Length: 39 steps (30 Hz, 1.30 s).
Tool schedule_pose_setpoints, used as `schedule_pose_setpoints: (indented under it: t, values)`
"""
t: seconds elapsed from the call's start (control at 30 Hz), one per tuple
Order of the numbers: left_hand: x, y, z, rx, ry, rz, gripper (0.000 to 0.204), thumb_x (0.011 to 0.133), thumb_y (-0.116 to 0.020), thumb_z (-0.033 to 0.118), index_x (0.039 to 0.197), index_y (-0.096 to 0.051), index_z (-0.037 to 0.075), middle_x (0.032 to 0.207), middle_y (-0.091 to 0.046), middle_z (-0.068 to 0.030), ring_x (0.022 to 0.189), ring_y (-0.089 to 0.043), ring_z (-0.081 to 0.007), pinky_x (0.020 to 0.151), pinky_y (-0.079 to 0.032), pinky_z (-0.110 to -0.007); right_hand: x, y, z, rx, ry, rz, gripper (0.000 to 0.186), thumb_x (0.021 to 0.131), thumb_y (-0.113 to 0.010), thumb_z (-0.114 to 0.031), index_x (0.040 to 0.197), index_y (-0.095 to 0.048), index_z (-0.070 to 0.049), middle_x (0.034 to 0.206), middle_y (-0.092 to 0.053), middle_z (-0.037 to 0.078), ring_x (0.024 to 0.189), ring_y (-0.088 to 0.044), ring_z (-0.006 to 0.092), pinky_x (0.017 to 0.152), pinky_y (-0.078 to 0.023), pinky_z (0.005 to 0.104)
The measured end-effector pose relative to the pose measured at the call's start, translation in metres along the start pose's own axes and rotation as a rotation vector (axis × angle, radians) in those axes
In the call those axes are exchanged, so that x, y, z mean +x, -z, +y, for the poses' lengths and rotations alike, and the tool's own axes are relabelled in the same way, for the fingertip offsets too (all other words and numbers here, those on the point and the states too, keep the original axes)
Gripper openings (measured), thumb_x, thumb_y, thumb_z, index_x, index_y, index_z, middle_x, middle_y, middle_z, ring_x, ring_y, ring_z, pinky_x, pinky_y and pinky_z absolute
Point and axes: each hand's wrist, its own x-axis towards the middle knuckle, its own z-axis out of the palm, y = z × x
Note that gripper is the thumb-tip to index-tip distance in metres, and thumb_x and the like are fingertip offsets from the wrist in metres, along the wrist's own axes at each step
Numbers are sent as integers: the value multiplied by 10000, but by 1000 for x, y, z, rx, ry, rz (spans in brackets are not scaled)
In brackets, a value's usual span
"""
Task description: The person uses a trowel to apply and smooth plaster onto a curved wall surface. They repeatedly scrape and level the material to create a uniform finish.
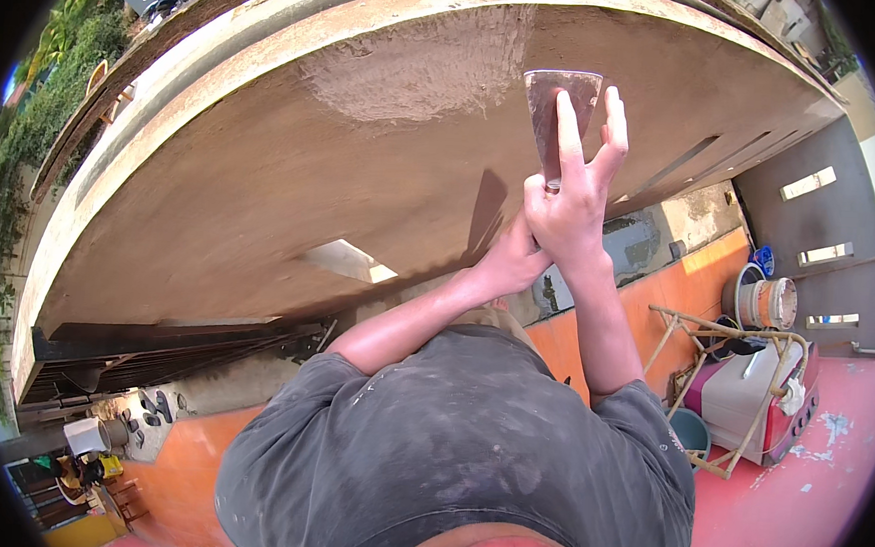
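Note:
My right hand [574, 197] is closed on a wide metal scraper [546, 110], with fingers stretched along its blade, held up against the brown plastered wall [200, 229]. Just below it my left hand [521, 247] wraps the lower end of the scraper, touching my right hand; its handle is hidden by both hands. Left of the blade the wall has a lighter, rough patch [400, 61]. A narrow slot opening [353, 258] is lower on the wall, and the wall's top edge curves across the upper view.
An orange tiled floor [175, 468] lies below. At right are a bamboo rack [680, 318], a washing machine [750, 403], stacked buckets [766, 302] and a grey wall [821, 227]. Several sandals [154, 407] and clutter sit at lower left; plants [11, 197] grow beyond the wall.

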Motion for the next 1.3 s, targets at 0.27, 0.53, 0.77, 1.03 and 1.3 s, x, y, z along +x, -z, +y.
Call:
schedule_pose_setpoints:
  t: [0.27,0.53,0.77,1.03,1.3]
  values:
    - [5,8,16,190,-17,118,434,911,-699,126,1300,-560,-6,1280,-615,-195,1223,-594,-264,972,-496,-413,7,-13,-21,28,33,-58,790,678,-570,165,1454,-497,43,1519,-456,231,1437,-409,436,1185,-343,503]
    - [9,8,17,192,-60,74,416,915,-692,118,1293,-566,-1,1258,-626,-152,1199,-598,-264,962,-496,-413,23,-28,-30,82,11,52,634,697,-614,166,1319,-618,41,1418,-558,222,1336,-530,392,1123,-449,441]
    - [9,0,0,184,-103,54,406,914,-688,100,1287,-558,5,1235,-615,-128,1184,-586,-239,964,-485,-404,19,-28,-23,93,97,76,527,727,-597,166,1243,-640,65,1323,-610,237,1299,-553,410,1100,-468,467]
    - [23,-2,-18,210,-133,38,407,918,-701,114,1282,-552,9,1243,-596,-108,1193,-572,-223,946,-487,-396,28,-30,-17,98,146,137,472,722,-632,146,1181,-673,44,1273,-651,208,1252,-595,392,1063,-500,448]
    - [26,-4,-6,212,-165,-11,430,955,-673,145,1337,-512,28,1281,-554,-89,1220,-541,-189,970,-476,-367,37,-25,-19,150,161,176,401,742,-623,137,1127,-684,41,1222,-677,182,1223,-614,374,1039,-515,440]
